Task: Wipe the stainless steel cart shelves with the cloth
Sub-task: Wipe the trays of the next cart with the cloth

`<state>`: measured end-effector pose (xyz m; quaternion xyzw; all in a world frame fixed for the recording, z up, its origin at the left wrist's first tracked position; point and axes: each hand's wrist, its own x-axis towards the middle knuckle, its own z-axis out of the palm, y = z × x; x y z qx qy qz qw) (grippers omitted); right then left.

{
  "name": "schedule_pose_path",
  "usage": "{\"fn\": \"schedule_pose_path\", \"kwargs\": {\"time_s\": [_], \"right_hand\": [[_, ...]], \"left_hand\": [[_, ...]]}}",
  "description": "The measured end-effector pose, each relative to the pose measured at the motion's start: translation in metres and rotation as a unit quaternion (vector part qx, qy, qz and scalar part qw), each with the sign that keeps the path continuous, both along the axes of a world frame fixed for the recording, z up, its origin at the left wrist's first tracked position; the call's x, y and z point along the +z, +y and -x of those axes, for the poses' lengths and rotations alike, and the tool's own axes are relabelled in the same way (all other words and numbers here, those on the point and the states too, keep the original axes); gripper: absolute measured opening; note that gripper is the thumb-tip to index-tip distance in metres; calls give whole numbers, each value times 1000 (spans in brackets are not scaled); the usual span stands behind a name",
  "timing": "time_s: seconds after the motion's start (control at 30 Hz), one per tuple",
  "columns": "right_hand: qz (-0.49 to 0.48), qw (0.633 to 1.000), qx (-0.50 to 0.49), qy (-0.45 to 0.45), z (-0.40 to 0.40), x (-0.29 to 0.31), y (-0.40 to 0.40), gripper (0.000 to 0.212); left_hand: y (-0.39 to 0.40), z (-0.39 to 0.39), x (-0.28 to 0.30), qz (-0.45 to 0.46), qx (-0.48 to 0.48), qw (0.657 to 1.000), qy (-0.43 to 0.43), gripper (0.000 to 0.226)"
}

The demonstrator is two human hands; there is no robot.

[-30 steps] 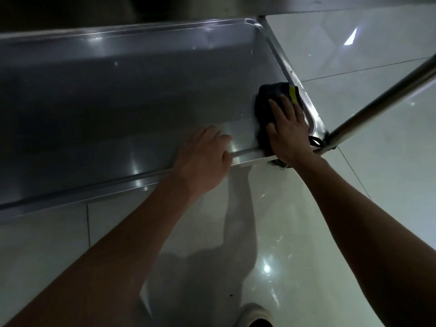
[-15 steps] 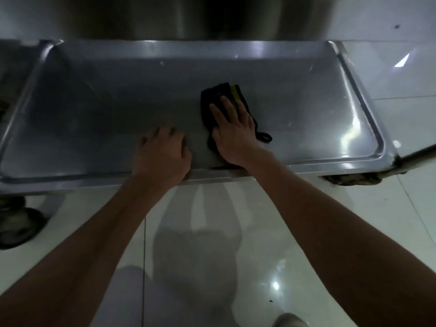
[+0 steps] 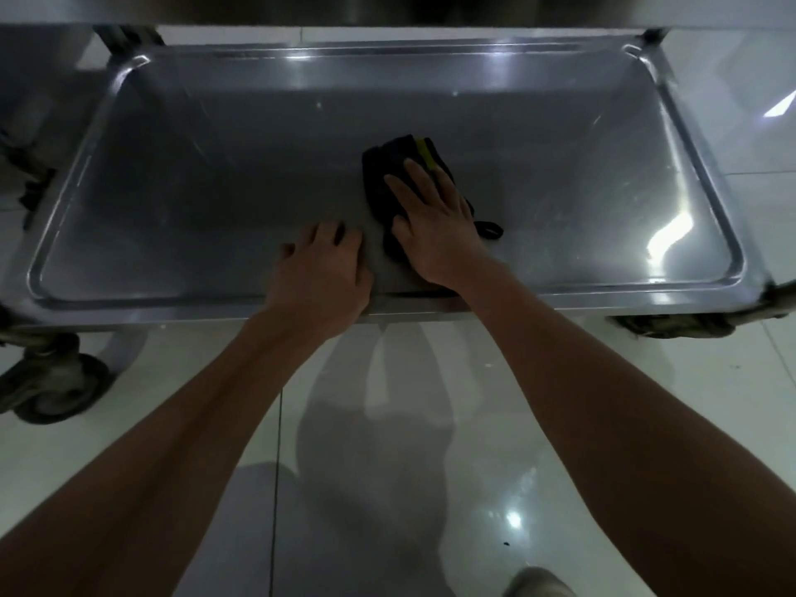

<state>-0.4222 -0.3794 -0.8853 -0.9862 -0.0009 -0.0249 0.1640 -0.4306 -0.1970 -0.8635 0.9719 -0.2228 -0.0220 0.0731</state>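
The low stainless steel cart shelf (image 3: 172, 200) fills the upper half of the head view, a shallow tray with a raised rim. A dark cloth (image 3: 379, 178) with a yellow stripe and a small loop lies near the shelf's middle front. My right hand (image 3: 430, 226) presses flat on the cloth with straight fingers. My left hand (image 3: 321, 273) rests on the shelf's front rim just left of the cloth, its fingers curled over the edge onto the shelf.
The edge of an upper shelf (image 3: 387, 10) overhangs at the top. A caster wheel (image 3: 56, 394) stands at the lower left and another (image 3: 672, 325) under the right corner. Glossy white floor tiles (image 3: 430, 467) surround the cart; a shoe tip (image 3: 538, 583) shows at the bottom.
My right hand has slid the cloth from the shelf's right end leftward to the middle. My left hand moved left along the front rim with it. Over the last half second little changed.
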Motion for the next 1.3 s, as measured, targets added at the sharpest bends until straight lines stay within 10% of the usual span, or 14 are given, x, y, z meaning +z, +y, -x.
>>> {"fn": "schedule_pose_path", "kwargs": {"time_s": [0.57,1.3], "right_hand": [[-8,961,-277,-9,76,11,-270,67],[-1,991,-124,54,-43,6,-78,57]], "left_hand": [[-198,21,5,-1,-101,994,34,39],[-41,-29,8,6,27,999,-43,31]]}}
